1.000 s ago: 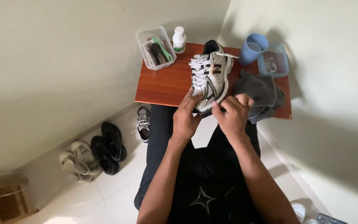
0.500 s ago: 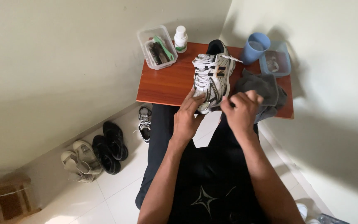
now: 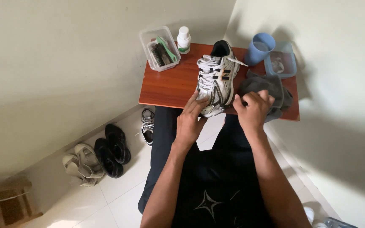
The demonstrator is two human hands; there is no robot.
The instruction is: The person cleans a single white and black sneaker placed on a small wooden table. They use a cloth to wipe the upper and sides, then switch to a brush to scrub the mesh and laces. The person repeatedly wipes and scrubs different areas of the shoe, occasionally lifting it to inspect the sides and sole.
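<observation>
1. A view from above onto a small reddish-brown wooden table (image 3: 170, 86) set in a corner between two pale walls, with the person's lap and both forearms reaching up from 6 o'clock.
2. A white and silver sneaker (image 3: 215, 76) with black trim and white laces stands upright near the table's middle, toe toward the person at 6 o'clock, heel opening at 12 o'clock.
3. The left hand (image 3: 192, 120) rests against the sneaker's toe on its 8 o'clock side, fingers stretched out and slightly apart, flat on the shoe, not gripping it.
4. The right hand (image 3: 254, 107) sits just beside the toe at 4 o'clock, fingers curled together into a loose fist; whether they pinch anything cannot be told.
5. A dark grey cloth (image 3: 271, 86) lies bunched at 3 o'clock of the sneaker, partly under the right hand.
6. At 1 o'clock stand a blue cup (image 3: 259, 48) and, just beside it, a blue-lidded clear box (image 3: 280, 63).
7. At 11 o'clock sits a clear plastic tub (image 3: 159, 48) holding brushes, with a small white bottle (image 3: 183, 40) next to it.
8. On the white tiled floor at 8 o'clock lie a second sneaker (image 3: 147, 124), black shoes (image 3: 111, 150) and beige sandals (image 3: 81, 162).
</observation>
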